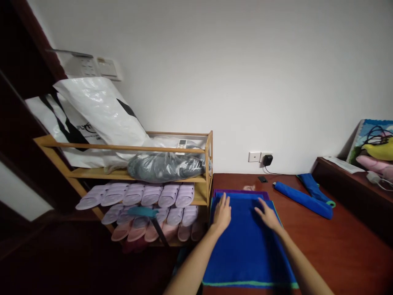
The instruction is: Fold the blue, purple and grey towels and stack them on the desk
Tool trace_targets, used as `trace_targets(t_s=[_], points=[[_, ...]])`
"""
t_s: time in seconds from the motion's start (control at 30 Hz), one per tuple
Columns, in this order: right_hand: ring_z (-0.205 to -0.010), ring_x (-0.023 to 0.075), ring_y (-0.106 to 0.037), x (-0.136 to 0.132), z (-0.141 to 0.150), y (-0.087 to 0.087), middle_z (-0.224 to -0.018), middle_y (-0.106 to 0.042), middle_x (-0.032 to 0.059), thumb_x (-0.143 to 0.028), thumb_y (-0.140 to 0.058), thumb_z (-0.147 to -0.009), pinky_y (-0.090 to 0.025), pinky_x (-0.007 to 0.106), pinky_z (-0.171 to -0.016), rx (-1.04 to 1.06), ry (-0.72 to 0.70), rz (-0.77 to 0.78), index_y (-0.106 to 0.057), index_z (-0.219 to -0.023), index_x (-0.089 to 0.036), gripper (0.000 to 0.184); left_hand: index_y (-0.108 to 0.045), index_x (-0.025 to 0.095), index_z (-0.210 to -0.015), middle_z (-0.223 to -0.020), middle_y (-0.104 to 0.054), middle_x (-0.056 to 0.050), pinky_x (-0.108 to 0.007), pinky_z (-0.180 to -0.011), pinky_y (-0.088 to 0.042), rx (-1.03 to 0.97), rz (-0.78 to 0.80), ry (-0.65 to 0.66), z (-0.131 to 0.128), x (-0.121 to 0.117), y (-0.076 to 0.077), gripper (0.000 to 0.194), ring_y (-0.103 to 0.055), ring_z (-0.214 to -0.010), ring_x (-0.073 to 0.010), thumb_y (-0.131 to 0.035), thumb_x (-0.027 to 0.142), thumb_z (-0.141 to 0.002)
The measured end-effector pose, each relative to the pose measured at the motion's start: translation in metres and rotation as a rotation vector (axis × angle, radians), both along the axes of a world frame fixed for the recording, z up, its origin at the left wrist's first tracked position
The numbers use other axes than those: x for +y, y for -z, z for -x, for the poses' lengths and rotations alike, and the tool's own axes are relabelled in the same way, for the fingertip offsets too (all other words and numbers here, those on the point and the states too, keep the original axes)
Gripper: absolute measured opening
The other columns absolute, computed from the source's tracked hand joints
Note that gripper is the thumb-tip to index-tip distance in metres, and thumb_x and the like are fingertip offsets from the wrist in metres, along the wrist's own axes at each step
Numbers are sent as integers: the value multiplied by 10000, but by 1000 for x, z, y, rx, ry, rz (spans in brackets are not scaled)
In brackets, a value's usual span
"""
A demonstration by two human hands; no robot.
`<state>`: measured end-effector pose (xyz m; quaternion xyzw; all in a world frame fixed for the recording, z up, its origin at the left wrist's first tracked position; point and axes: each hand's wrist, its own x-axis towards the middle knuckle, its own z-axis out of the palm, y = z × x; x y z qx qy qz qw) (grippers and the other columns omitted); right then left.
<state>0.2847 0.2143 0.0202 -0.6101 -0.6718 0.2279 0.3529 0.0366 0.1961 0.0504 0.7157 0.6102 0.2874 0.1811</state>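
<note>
A blue towel (245, 241) with green edging lies flat on the reddish-brown wooden surface. Beneath its far end shows the border of a purple cloth (264, 194). My left hand (223, 212) rests on the towel's far left part, fingers stretched forward. Over the far right part is my right hand (267, 216), its fingers spread and the thumb apart; whether it presses on the cloth I cannot tell. Neither hand grips anything. To the right lies a folded blue umbrella (303, 198), with its blue sleeve (315, 190) beside it.
A wooden rack (208, 164) on the left holds lilac slippers (144, 194), white bags (98, 110) and a plastic-wrapped dark bundle (166, 166). A black plug (267, 159) sits in the wall socket. A raised ledge (346, 180) with plush toys (379, 155) borders the right.
</note>
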Motion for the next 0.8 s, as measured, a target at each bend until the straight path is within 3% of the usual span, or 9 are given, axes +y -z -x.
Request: trace_targets(t_s=[0.1, 0.2, 0.37, 0.47, 0.6, 0.7, 0.8], points=[[-1341, 188, -342, -2, 52, 20, -1436, -417, 28, -558, -425, -839, -289, 403, -1094, -177, -165, -15, -418, -1369, -289, 594, -384, 224, -1402, -1528, -262, -48, -448, -1145, -157, 176, -36, 135, -25, -3, 23, 514, -174, -1410, -216, -389, 203, -889], [-1387, 173, -238, 2, 63, 31, -1485, -329, 8, -573, -372, -866, -202, 420, -1124, -323, -183, 10, -401, -1378, -316, 574, -373, 260, -1410, -1520, -279, -48, -495, -1135, -146, 304, -18, 143, -17, 7, 39, 505, -192, -1406, -227, -363, 354, -914], [-1417, 233, -120, 11, -2, 41, -1532, -208, 83, -586, -256, -884, -133, 538, -1114, -467, 70, 124, -293, -1438, -241, 654, -312, 276, -1437, -1534, -232, -52, -536, -1104, -196, 422, 11, 19, 31, 20, 47, 532, -169, -1410, -250, -303, 440, -930], [-1415, 236, -132, 6, -37, 41, -1530, -208, 109, -591, -210, -885, -162, 549, -1105, -504, 164, 181, -271, -1446, -210, 681, -316, 257, -1438, -1527, -249, -67, -532, -1098, -220, 447, -5, -23, 37, 16, 40, 528, -187, -1405, -264, -300, 424, -937], [-1418, 191, -110, -28, -44, 35, -1544, -168, 59, -599, -221, -885, -137, 499, -1131, -540, 151, 149, -225, -1458, -243, 675, -280, 223, -1453, -1532, -232, -71, -511, -1140, -111, 452, -105, 26, 19, -16, 29, 523, -149, -1415, -241, -292, 376, -952], [-1417, 184, -116, -68, -40, 37, -1550, -136, 22, -589, -229, -896, -172, 488, -1127, -546, 55, 60, -152, -1467, -312, 639, -154, 254, -1479, -1550, -162, -60, -530, -1127, -164, 421, -168, 192, 8, -57, 31, 573, -122, -1419, -248, -290, 441, -955], [-1403, 187, -181, -102, -51, 46, -1533, -209, -15, -563, -263, -904, -242, 473, -1106, -540, -84, 22, -174, -1447, -393, 576, -132, 305, -1475, -1550, -173, -50, -553, -1115, -189, 402, -124, 332, 6, -89, 33, 619, -144, -1414, -265, -312, 539, -931]])
